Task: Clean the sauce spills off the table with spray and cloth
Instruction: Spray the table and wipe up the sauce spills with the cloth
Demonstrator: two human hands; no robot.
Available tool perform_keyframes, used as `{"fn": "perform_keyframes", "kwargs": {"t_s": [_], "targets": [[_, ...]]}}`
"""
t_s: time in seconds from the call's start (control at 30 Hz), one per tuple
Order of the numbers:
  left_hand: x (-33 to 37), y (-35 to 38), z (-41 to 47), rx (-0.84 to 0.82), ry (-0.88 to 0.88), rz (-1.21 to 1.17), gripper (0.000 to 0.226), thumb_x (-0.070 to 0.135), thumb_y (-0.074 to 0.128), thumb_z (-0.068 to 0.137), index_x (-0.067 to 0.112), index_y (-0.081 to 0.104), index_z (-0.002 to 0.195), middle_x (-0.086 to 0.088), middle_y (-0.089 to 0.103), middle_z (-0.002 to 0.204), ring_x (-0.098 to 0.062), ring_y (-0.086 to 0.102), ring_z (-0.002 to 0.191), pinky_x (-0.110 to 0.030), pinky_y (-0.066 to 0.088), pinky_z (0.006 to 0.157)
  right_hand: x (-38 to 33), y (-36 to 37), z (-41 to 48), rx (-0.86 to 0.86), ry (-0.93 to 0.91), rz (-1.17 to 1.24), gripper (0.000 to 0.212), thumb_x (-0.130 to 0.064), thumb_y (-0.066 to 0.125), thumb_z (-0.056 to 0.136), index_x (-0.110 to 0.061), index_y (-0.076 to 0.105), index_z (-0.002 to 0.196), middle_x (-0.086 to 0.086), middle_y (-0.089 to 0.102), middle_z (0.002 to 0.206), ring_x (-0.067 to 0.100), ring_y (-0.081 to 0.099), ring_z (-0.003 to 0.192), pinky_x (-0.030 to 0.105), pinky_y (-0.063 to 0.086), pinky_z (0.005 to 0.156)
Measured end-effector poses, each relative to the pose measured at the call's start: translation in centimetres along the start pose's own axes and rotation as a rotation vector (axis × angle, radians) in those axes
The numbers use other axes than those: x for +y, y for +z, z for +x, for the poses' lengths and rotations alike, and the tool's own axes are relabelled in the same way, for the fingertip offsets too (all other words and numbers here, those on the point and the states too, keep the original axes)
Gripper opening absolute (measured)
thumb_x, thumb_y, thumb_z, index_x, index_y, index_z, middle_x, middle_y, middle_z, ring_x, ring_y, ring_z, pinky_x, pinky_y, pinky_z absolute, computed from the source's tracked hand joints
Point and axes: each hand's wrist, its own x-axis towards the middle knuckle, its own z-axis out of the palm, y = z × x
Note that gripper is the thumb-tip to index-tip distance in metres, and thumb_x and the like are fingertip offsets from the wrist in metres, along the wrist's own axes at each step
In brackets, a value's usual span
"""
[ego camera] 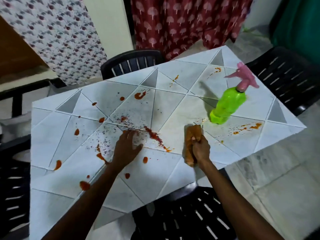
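Observation:
The white table (149,184) with a triangle pattern carries several red-orange sauce spills, the thickest streak (154,135) near the middle. My left hand (127,148) lies on the table beside that streak, fingers spread over a pale blurred patch; whether that is a cloth I cannot tell. My right hand (200,148) grips a rolled orange-brown cloth (190,135) just above the table's near right edge. A green spray bottle (228,104) with a pink trigger head (244,78) stands on the table beyond my right hand, apart from it.
Dark plastic chairs ring the table: one at the far side (131,64), one at the right (284,78), one at the near edge (187,213), one at the left (13,187). Patterned curtains (181,23) hang behind. Tiled floor (270,179) lies to the right.

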Motion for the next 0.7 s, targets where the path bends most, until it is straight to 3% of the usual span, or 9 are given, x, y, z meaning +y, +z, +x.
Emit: {"fn": "perform_keyframes", "kwargs": {"t_s": [0.1,0.17,0.27,0.4,0.53,0.6,0.7], "targets": [[-4.4,-0.5,0.0,0.015,0.077,0.064,0.076,0.049,0.066,0.080,0.007,0.046,0.141,-0.019,0.049,0.143,-0.037,0.047,0.132,-0.050,0.046,0.103,-1.5,5.0,-2.4,-0.016,-0.017,-0.010,0.010,-0.015,0.054,0.097,-0.022,0.062,0.097,0.008,0.067,0.096,0.029,0.061,0.089,0.030,0.038,0.072],[-6.6,-1.1,0.1,-0.007,0.054,0.086,0.080,0.051,0.065,0.082,0.008,0.043,0.145,-0.017,0.042,0.151,-0.034,0.038,0.140,-0.050,0.036,0.113,-2.7,8.3,-4.1,-0.033,-0.032,-0.009,0.011,-0.015,0.055,0.096,-0.024,0.062,0.094,0.007,0.069,0.096,0.029,0.063,0.091,0.032,0.042,0.073],[-8.8,-1.6,0.0,-0.054,0.048,0.115,0.085,0.054,0.061,0.083,0.007,0.038,0.149,-0.014,0.032,0.157,-0.034,0.029,0.146,-0.047,0.026,0.118,-4.3,12.7,-6.4,-0.106,-0.048,-0.032,0.013,-0.016,0.057,0.096,-0.023,0.066,0.102,0.012,0.072,0.105,0.030,0.065,0.094,0.033,0.046,0.076],[-11.1,-2.5,0.2,-0.114,0.040,0.123,0.085,0.057,0.058,0.085,0.010,0.032,0.152,-0.012,0.027,0.160,-0.032,0.023,0.148,-0.051,0.025,0.119,-5.6,17.3,-9.7,-0.226,-0.113,-0.129,0.024,-0.018,0.056,0.097,-0.013,0.066,0.119,0.014,0.071,0.116,0.033,0.066,0.104,0.035,0.049,0.083],[-12.6,-3.4,0.0,-0.122,0.061,0.093,0.084,0.061,0.044,0.086,0.008,0.034,0.150,-0.014,0.031,0.158,-0.034,0.027,0.146,-0.052,0.027,0.117,-5.8,19.8,-12.9,-0.379,-0.118,-0.182,0.031,-0.018,0.057,0.097,-0.015,0.065,0.127,0.010,0.068,0.127,0.030,0.064,0.114,0.037,0.049,0.098],[-13.0,-3.8,0.1,-0.129,0.067,0.082,0.082,0.058,0.050,0.086,0.008,0.035,0.149,-0.014,0.033,0.157,-0.034,0.028,0.146,-0.052,0.029,0.116,-5.9,20.1,-14.0,-0.425,-0.128,-0.146,0.033,-0.013,0.056,0.097,-0.016,0.064,0.129,0.007,0.068,0.127,0.024,0.064,0.109,0.027,0.048,0.094],[-13.0,-4.1,0.0,-0.149,0.063,0.090,0.080,0.051,0.059,0.088,0.010,0.032,0.151,-0.012,0.029,0.159,-0.032,0.024,0.147,-0.050,0.025,0.117,-5.9,18.9,-14.4,-0.388,-0.089,0.003,0.030,-0.006,0.055,0.098,-0.016,0.065,0.125,0.004,0.070,0.110,0.015,0.066,0.091,0.014,0.051,0.075]]}}
